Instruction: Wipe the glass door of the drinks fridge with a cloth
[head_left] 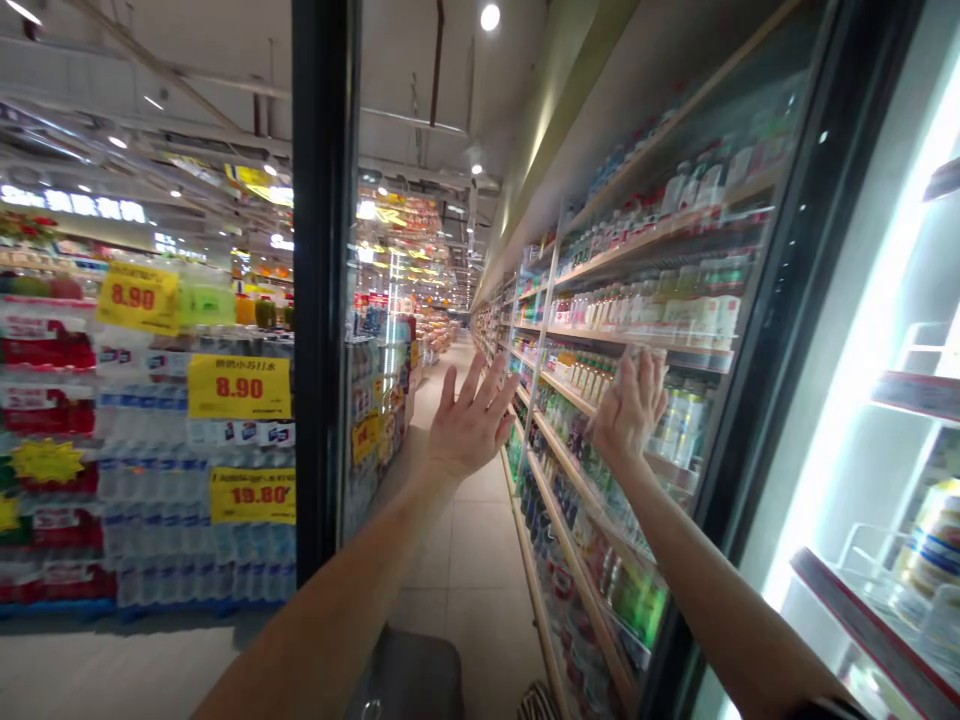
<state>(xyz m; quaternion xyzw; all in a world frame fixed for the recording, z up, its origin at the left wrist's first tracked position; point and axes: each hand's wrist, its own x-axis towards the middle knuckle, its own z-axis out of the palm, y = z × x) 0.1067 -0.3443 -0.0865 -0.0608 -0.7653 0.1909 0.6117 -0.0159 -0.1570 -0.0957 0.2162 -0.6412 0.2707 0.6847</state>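
A glass cooler door [322, 250] with a black frame stands swung open in front of me. Against its pane my left hand [472, 415] lies flat, palm forward, with the fingers spread and nothing in it. Higher up and to the right, my right hand [631, 408] presses a pale, crumpled cloth [646, 356] to the same glass. Its fingers partly cover the cloth, and blur hides the cloth's exact edges. Through the pane, shelves of bottles and an aisle show.
To the right is the lit cooler interior with wire-fronted shelves [877, 630]. Stacked packs of water bottles [154, 480] with yellow price signs [238, 386] stand left. A dark grey box-like object [409, 675] sits low near my feet, on or by the tiled floor [480, 570].
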